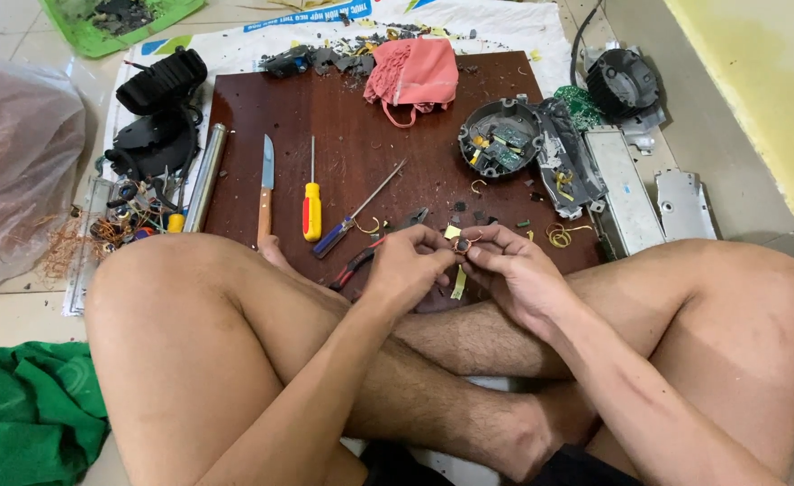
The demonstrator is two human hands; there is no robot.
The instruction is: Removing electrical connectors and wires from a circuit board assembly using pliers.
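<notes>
We sit with our legs crossed, knees wide apart and bare. Our two arms reach forward over our legs and meet in the middle. Our left hand (pixel 408 267) is curled, with the back of it facing up and the fingers bent down toward the other hand. Our right hand (pixel 516 270) is just beside it, its fingers bent in too. The fingertips of both hands come together and pinch at the same small spot between them. Both wrists are bent a little. Our forearms rest low, close above our shins.
</notes>
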